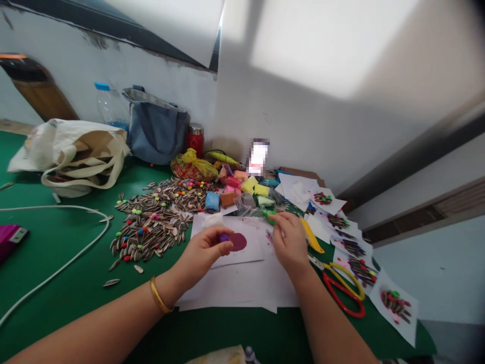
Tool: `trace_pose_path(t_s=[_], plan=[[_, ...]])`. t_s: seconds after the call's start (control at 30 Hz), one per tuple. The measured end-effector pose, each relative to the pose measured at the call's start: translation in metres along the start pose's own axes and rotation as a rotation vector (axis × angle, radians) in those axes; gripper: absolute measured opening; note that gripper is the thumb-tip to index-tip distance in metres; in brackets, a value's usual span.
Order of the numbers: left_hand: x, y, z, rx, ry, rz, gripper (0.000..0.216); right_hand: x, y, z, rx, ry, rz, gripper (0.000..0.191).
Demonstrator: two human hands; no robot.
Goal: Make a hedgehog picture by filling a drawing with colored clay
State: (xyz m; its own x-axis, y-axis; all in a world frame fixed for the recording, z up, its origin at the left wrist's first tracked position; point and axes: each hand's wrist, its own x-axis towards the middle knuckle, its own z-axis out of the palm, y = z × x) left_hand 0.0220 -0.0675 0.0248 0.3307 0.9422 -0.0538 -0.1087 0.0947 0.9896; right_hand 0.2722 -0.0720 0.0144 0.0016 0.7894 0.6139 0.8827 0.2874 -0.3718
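Note:
My left hand point(204, 252) pinches a small purple lump of clay point(224, 237) between thumb and fingers. It hovers beside a flat dark-purple round point(238, 242) on a sheet of white paper point(246, 258). A white lump point(214, 219) lies at the paper's upper left. Curled over the paper's far right side, my right hand point(291, 242) has its fingertips closed at a bright green piece point(270, 217); its exact kind is unclear. Right of that hand lie a yellow curved object point(312, 236) and scissors point(343, 283) with red and yellow handles.
Striped sunflower seeds point(151, 222) mixed with coloured bits spread on the left. Coloured clay blocks point(228, 199) sit behind the paper. Papers with seed designs point(396, 306) line the right edge. Bags point(157, 129), a red flask point(196, 139) and a phone point(258, 157) stand behind; a white cable point(81, 248) curves left.

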Motion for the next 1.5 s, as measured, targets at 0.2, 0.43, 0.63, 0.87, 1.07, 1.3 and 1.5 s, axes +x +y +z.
trace_pose_path(t_s=[0.2,0.43,0.63,0.87,1.07,1.3,1.5], plan=[[-0.003,-0.001,0.004,-0.011,-0.104,-0.048,0.035,-0.017,-0.061,0.006,0.271,-0.163,-0.252,0.031],[-0.006,-0.005,0.006,-0.11,-0.123,-0.063,0.037,-0.02,-0.075,0.01,0.321,-0.154,-0.205,0.024],[-0.005,-0.01,0.005,-0.323,-0.206,-0.186,0.043,-0.012,-0.077,0.006,0.28,-0.157,-0.261,0.015],[-0.005,-0.011,0.001,-0.295,-0.246,-0.19,0.034,0.002,-0.084,-0.009,0.22,-0.212,-0.3,0.016],[-0.003,-0.009,-0.002,-0.275,-0.197,-0.135,0.03,0.004,-0.087,-0.001,0.357,-0.256,-0.223,0.021],[-0.009,-0.004,0.005,-0.601,-0.206,-0.201,0.052,-0.009,-0.087,0.015,0.362,-0.063,-0.344,0.025],[-0.008,0.011,-0.002,-0.981,-0.217,-0.311,0.072,-0.019,-0.098,0.028,0.184,-0.114,-0.562,0.036]])
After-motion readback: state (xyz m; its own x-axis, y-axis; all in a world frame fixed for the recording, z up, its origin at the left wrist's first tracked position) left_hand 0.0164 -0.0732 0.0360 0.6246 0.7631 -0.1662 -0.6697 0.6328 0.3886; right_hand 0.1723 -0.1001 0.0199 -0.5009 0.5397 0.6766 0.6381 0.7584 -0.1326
